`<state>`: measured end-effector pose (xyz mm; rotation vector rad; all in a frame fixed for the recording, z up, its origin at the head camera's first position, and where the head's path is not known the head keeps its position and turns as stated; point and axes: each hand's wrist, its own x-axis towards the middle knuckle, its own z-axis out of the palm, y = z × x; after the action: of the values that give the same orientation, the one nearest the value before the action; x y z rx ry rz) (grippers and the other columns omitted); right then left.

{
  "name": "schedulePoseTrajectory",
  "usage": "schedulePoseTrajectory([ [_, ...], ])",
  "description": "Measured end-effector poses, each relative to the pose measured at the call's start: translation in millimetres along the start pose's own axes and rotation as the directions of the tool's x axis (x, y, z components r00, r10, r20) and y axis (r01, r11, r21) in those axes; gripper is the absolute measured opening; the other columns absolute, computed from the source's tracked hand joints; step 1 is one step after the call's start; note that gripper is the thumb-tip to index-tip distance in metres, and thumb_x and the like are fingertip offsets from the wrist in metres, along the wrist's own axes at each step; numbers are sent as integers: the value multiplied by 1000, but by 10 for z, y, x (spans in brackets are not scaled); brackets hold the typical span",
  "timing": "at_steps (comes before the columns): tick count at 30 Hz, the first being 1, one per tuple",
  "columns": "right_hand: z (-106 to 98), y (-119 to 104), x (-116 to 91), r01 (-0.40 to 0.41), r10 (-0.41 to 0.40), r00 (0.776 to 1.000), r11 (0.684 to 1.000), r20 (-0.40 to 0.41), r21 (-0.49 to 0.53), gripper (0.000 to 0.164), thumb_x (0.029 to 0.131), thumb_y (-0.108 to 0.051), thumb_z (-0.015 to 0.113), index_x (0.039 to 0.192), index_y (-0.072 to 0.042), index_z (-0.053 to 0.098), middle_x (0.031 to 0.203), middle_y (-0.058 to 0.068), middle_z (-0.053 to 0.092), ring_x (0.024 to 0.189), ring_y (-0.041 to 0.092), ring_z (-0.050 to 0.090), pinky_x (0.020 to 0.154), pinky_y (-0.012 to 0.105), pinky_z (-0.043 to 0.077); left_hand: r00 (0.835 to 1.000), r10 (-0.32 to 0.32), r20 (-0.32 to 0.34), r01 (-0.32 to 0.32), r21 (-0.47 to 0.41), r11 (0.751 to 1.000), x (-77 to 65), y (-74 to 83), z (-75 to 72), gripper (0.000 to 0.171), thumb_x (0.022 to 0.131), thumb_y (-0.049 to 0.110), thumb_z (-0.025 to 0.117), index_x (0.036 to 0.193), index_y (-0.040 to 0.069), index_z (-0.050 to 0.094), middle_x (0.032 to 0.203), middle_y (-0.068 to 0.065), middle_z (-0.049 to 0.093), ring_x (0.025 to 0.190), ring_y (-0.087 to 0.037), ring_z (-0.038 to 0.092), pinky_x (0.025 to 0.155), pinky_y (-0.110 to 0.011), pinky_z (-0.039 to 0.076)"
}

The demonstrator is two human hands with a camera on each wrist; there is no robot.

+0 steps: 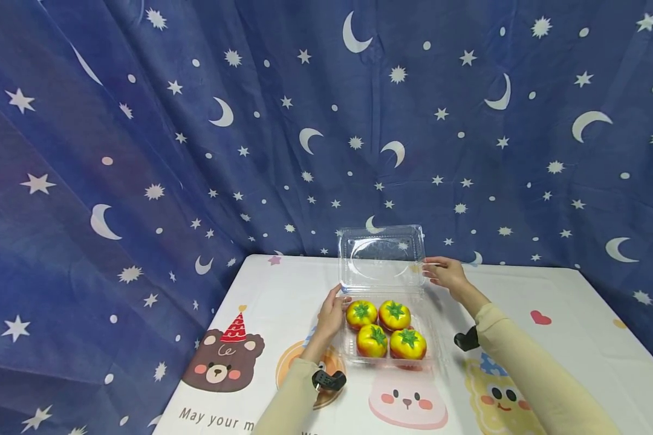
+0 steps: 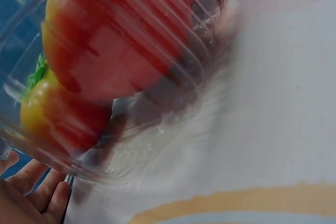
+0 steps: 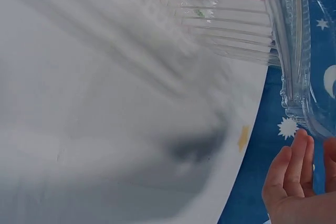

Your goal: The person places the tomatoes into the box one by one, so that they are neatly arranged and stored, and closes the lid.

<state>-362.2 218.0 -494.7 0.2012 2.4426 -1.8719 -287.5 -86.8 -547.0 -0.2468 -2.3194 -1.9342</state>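
Left edge: we see the table [image 1: 288, 290] reach well out past the left hand, its side edge apart from the container, giving room to that side.
Left hand: we find the left hand [image 1: 331, 312] at the tray's far left corner, fingers spread rather than curled; firm contact with the rim we cannot confirm.
Tray: just right of that hand, the clear tray [image 1: 425, 323] lies flat, its long axis running left to right.
Fruits: we count four yellow-and-red fruits [image 1: 372, 341] inside the tray, green leaves upward.
Hinge: we judge the hinge [image 1: 383, 291] to be the line that matters, parallel to the long axis, between tray and lid.
Lid: we see the clear lid [image 1: 381, 257] raised beyond the tray, overlapping the table's far edge and the curtain [image 1: 424, 199]; its exact lean we cannot tell.
Right hand: nearer the lid's side edge, the right hand [image 1: 448, 277] has straight, parted fingers at that edge, the lid lying to their left; we make out no firm pinch.
Right edge: we have cloth stretching well rightward, room for this arm.
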Motion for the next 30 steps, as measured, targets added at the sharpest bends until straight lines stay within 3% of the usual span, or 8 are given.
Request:
schedulePoseTrajectory([
  [6, -32, -17, -44, 10, -11, 1000, 1000, 9, 20, 40, 100, -13, 58, 136, 5, 54, 134, 25, 57, 107, 24, 68, 100, 49, 47, 999, -23, -24, 23, 32, 999, 25, -128, 19, 46, 103, 5, 32, 148, -7, 35, 117, -29, 64, 101, -39, 66, 94, -50, 50],
  [15, -72, -45, -124, 44, -44, 999, 999, 4, 24, 40, 100, -13, 58, 136, 4, 55, 133, 23, 59, 114, 30, 64, 101, 50, 46, 999, -36, -36, 37, 32, 999, 46, -153, 21, 48, 100, 5, 31, 147, -3, 39, 117, -24, 67, 102, -36, 67, 110, -55, 31],
  [24, -132, -54, -205, 66, -67, 998, 998, 13, 21, 36, 100, -9, 56, 133, 6, 57, 130, 23, 61, 104, 21, 68, 100, 49, 47, 999, -24, -36, 25, 12, 1000, 47, -138, 42, 47, 100, 5, 33, 146, -6, 39, 114, -26, 67, 102, -38, 67, 108, -54, 36],
  [30, -146, -73, -271, 79, -79, 997, 997, 23, 2, 35, 100, -9, 56, 132, 6, 58, 129, 23, 61, 104, 21, 68, 100, 51, 46, 998, -33, -47, 35, 40, 999, 44, -140, 44, 47, 100, 6, 33, 146, -4, 40, 114, -24, 68, 103, -37, 67, 112, -56, 28],
])
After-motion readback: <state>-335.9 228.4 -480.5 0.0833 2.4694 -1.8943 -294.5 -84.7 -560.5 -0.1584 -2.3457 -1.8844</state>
